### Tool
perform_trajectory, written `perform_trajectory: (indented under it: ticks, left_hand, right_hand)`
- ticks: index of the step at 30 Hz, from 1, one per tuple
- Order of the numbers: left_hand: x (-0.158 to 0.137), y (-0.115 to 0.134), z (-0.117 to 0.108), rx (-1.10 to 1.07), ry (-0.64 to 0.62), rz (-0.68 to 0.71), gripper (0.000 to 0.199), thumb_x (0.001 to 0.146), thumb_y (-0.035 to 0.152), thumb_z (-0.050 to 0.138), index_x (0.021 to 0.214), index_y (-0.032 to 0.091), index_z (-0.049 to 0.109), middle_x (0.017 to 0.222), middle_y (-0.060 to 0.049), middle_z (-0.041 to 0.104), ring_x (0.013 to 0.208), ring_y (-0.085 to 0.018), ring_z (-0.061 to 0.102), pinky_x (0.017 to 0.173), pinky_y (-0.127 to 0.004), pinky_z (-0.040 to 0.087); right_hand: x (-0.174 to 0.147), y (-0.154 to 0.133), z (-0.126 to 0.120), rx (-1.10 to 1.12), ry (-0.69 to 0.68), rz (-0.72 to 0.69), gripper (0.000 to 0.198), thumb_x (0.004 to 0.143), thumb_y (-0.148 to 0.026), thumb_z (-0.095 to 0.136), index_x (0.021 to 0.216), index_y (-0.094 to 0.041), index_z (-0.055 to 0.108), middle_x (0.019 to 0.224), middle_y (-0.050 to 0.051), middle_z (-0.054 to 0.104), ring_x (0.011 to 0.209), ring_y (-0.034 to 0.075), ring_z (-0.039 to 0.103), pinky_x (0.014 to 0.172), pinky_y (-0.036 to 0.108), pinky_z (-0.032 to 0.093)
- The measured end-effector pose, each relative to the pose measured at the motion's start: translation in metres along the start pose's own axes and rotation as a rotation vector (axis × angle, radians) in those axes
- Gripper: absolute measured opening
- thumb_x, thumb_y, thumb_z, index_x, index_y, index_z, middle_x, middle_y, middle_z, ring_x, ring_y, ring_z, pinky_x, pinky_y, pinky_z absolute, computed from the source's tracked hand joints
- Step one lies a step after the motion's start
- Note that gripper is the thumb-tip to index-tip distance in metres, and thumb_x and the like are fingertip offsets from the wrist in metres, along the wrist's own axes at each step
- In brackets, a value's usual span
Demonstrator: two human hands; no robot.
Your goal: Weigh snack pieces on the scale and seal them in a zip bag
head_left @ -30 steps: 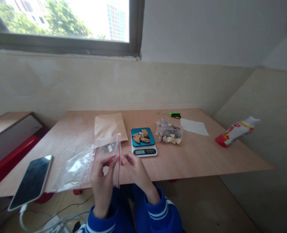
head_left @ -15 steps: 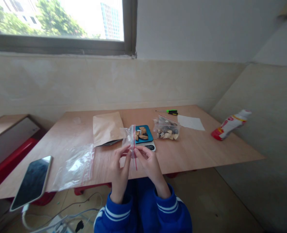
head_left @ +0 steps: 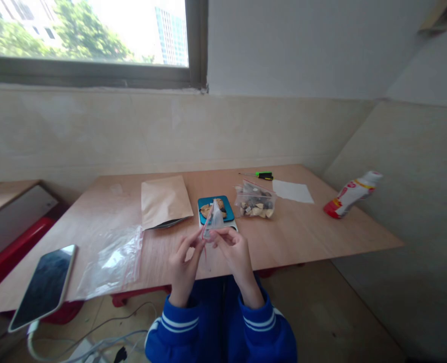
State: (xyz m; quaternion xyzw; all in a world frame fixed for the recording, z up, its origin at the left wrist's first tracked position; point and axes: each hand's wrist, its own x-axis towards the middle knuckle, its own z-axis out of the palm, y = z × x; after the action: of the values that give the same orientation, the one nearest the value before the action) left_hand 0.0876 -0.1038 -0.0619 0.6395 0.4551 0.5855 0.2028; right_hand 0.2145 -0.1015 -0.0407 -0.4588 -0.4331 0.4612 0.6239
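Both my hands hold a small clear zip bag (head_left: 212, 222) with a red seal strip, just above the table's front edge. My left hand (head_left: 183, 264) pinches its left side and my right hand (head_left: 235, 252) pinches its right side; the bag stands upright between the fingertips. Right behind the bag sits a small kitchen scale (head_left: 216, 209) with a blue platform bearing several tan and dark pieces. A clear bag (head_left: 254, 200) filled with similar pieces lies to the scale's right.
A brown paper envelope (head_left: 165, 200) lies left of the scale, a pile of clear zip bags (head_left: 112, 259) and a phone (head_left: 42, 286) at the front left. A green screwdriver (head_left: 263, 175), white paper (head_left: 292, 191) and a tipped bottle (head_left: 349, 194) lie at the right.
My hands carried the small zip bag from the left pile to in front of the scale. The bag has turned edge-on and is bunched narrower between my fingers.
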Motion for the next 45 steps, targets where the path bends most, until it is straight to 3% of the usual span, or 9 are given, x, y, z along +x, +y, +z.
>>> perform_trajectory:
  ticks: [6,9,14,18,24,29,35,42,45]
  left_hand:
    - [0.01,0.012,-0.004,0.063,0.38,-0.04,0.016,0.084,0.03,0.062,0.093,0.019,0.069,0.081,-0.002,0.065,0.071,-0.013,0.058,0.065,-0.026,0.047]
    - [0.016,0.014,-0.004,0.078,0.365,-0.026,0.017,0.084,0.031,0.062,0.095,0.02,0.069,0.081,-0.001,0.064,0.071,-0.013,0.057,0.063,-0.025,0.046]
    - [0.028,0.01,-0.003,0.144,0.337,-0.038,0.023,0.084,0.037,0.061,0.098,0.021,0.069,0.083,-0.001,0.059,0.071,-0.013,0.054,0.061,-0.024,0.043]
    - [0.039,0.007,-0.005,0.161,0.32,-0.045,0.025,0.084,0.038,0.061,0.1,0.02,0.068,0.079,0.001,0.057,0.064,-0.011,0.049,0.06,-0.024,0.041]
    - [0.034,-0.001,-0.006,0.175,0.354,-0.026,0.021,0.084,0.036,0.062,0.096,0.02,0.069,0.082,0.0,0.06,0.067,-0.013,0.051,0.065,-0.027,0.043]
    - [0.029,-0.01,0.004,0.156,0.409,0.055,0.015,0.082,0.033,0.064,0.09,0.021,0.069,0.103,-0.005,0.068,0.1,-0.021,0.06,0.091,-0.041,0.045]
    - [0.033,-0.015,0.021,-0.128,0.358,-0.105,0.022,0.084,0.035,0.06,0.098,0.019,0.066,0.116,-0.01,0.067,0.116,-0.024,0.058,0.1,-0.042,0.044]
    - [0.032,-0.013,0.032,-0.259,0.482,-0.302,0.03,0.082,0.041,0.061,0.098,0.016,0.066,0.106,-0.01,0.071,0.102,-0.023,0.066,0.09,-0.038,0.05]
    - [0.031,-0.017,0.034,-0.397,0.538,-0.384,0.031,0.083,0.043,0.06,0.096,0.015,0.064,0.109,-0.012,0.07,0.104,-0.024,0.065,0.089,-0.039,0.051]
  right_hand:
    - [0.013,0.002,-0.021,-0.035,0.134,-0.002,0.038,0.068,-0.051,0.073,0.068,-0.018,0.056,0.055,0.002,0.066,0.05,0.014,0.059,0.051,0.026,0.048]
    - [0.018,0.005,-0.027,-0.087,0.06,-0.015,0.04,0.072,-0.057,0.067,0.072,-0.018,0.057,0.06,0.002,0.066,0.055,0.015,0.061,0.056,0.028,0.05]
    - [0.031,0.017,-0.029,-0.343,0.003,-0.152,0.044,0.094,-0.053,0.034,0.101,-0.02,0.062,0.102,0.009,0.067,0.09,0.02,0.063,0.08,0.035,0.051]
    - [0.058,0.041,-0.028,-0.736,0.058,-0.345,0.024,0.089,-0.028,0.047,0.107,-0.019,0.061,0.108,0.011,0.059,0.108,0.024,0.054,0.096,0.044,0.043]
    - [0.087,0.067,-0.03,-1.052,-0.001,-0.311,0.025,0.081,-0.013,0.053,0.105,-0.017,0.062,0.108,0.012,0.057,0.104,0.027,0.052,0.093,0.045,0.043]
    - [0.09,0.059,-0.039,-1.008,0.013,-0.317,0.015,0.081,-0.019,0.057,0.094,-0.017,0.065,0.096,0.01,0.06,0.1,0.027,0.054,0.091,0.044,0.043]
    - [0.077,0.011,-0.037,-0.705,0.162,-0.455,0.02,0.083,-0.027,0.06,0.101,-0.02,0.065,0.101,0.009,0.062,0.099,0.023,0.057,0.091,0.039,0.045]
    - [0.052,-0.038,-0.007,-0.632,-0.263,-0.575,0.033,0.087,-0.026,0.058,0.119,-0.027,0.06,0.123,0.004,0.061,0.118,0.019,0.052,0.103,0.037,0.038]
    - [0.058,-0.028,-0.008,-0.533,-0.206,-0.536,0.03,0.092,-0.029,0.048,0.121,-0.026,0.058,0.125,0.005,0.06,0.12,0.017,0.052,0.102,0.034,0.04]
